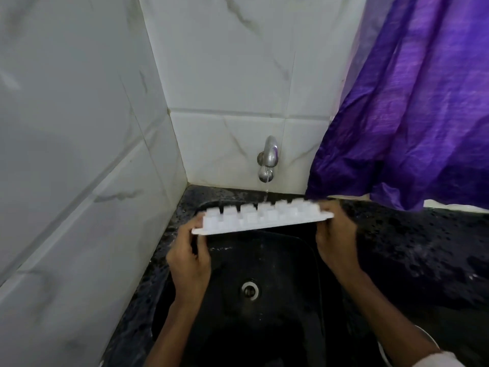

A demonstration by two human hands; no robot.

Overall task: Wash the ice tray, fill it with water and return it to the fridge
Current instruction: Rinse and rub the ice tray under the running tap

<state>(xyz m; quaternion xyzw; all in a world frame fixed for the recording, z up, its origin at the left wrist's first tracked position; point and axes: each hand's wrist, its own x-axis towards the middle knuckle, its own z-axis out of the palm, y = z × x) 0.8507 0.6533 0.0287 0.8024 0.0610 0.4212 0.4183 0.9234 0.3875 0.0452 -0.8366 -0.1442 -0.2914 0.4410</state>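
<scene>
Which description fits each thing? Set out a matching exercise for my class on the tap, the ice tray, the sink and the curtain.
Things:
1. tap
2. ice tray
3. sink
4. curtain

Descriptions:
A. purple, hanging at the right
B. black, with a round drain
C. white, held bottom-up by the left hand and the right hand
D. silver, on the tiled wall, water running

Pairs: 1-D, 2-C, 3-B, 4-A

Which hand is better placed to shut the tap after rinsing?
Probably the right hand: it holds the ice tray end nearer the tap, while the left hand sits farther left.
</scene>
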